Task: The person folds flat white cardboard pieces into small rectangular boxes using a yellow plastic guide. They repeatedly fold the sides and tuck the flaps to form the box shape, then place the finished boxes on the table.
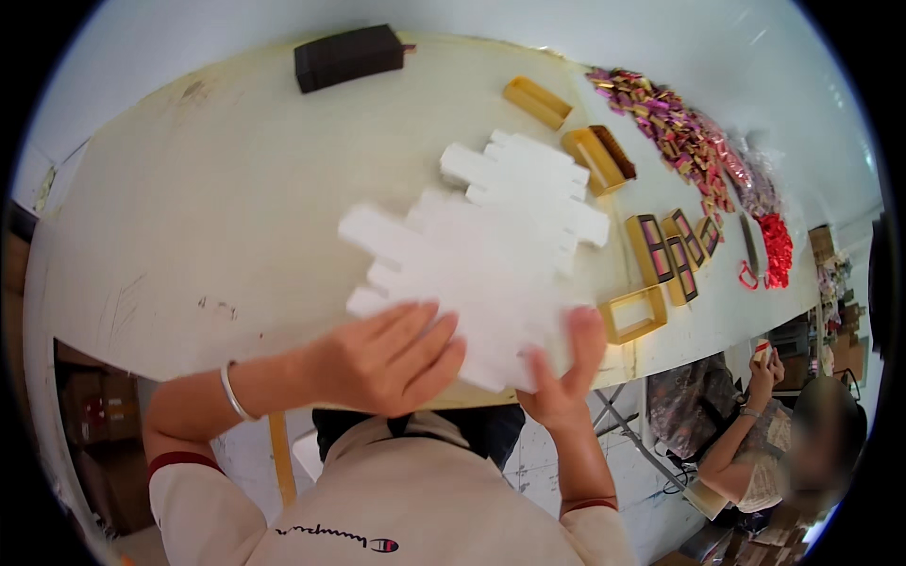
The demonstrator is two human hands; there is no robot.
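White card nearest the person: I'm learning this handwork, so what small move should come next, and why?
Perhaps close the right hand onto the nearer white card: its fingers are spread by the card's right edge, while the left hand is at the near-left edge, so both could steady it.

Toward the far edge of your table [236,189] you have a long dark box [349,58], well apart from the rest. Farther right you see a gold tray [533,102], then a gold case [589,162] with a dark brown piece [616,153] along its side. Beyond them a heap of small purple and gold pieces [675,132] spreads along the table's edge toward a red bundle [776,250]. Nearer to you are small gold boxes [649,248] with dark-framed faces and a hollow gold rectangle [640,330]. At your right, another person [741,462] holds a small object [762,350].
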